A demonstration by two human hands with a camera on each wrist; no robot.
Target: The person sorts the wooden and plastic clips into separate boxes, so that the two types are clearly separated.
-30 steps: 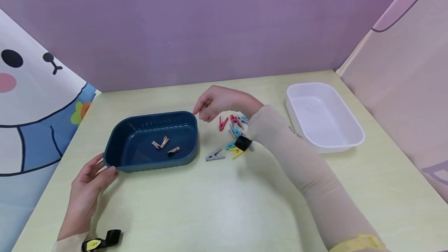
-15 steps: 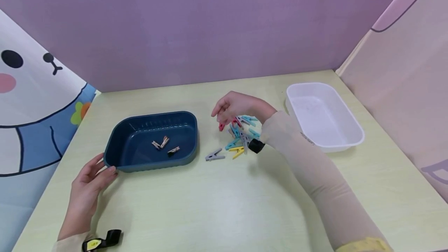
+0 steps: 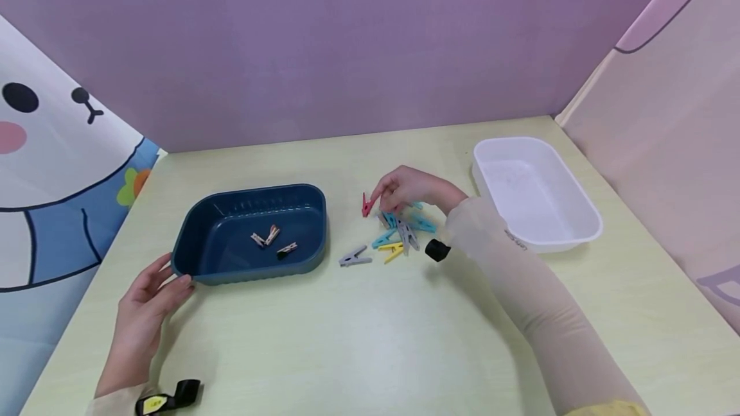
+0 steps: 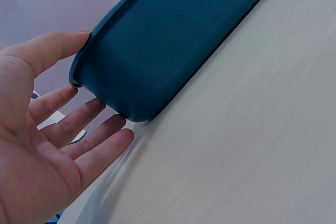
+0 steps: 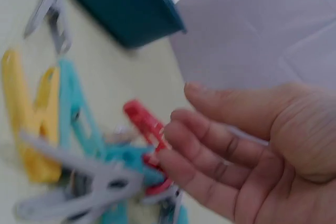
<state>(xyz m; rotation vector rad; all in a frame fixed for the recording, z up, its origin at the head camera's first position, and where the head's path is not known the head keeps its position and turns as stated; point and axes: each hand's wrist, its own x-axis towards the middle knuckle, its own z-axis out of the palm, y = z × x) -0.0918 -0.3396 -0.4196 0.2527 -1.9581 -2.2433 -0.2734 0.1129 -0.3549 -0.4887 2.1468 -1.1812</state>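
Note:
In the head view my left hand (image 3: 144, 313) rests at the near left corner of the dark blue bin (image 3: 248, 278). The left wrist view has its thumb at the rim and extended fingertips along the outer wall (image 4: 142, 51). Inside lie a few small wooden clothespins (image 3: 272, 234). My right hand (image 3: 410, 186) hovers over a loose pile of clothespins, thumb apart from the bent fingers and nothing between them. A red clothespin (image 5: 142, 119) lies right at its fingertips. Grey (image 3: 407, 236), turquoise (image 3: 384, 238) and yellow clothespins (image 3: 391, 251) lie around it.
A white plastic bin (image 3: 540, 198) stands on the right side of the pale table (image 3: 324, 345). One grey clothespin (image 3: 354, 257) lies apart, nearer the blue bin. A purple backdrop (image 3: 347, 50) rises behind the table's far edge.
My right hand has moved from beside the blue bin's far right corner to the right and down over the clothespin pile. The left hand and both bins have stayed put.

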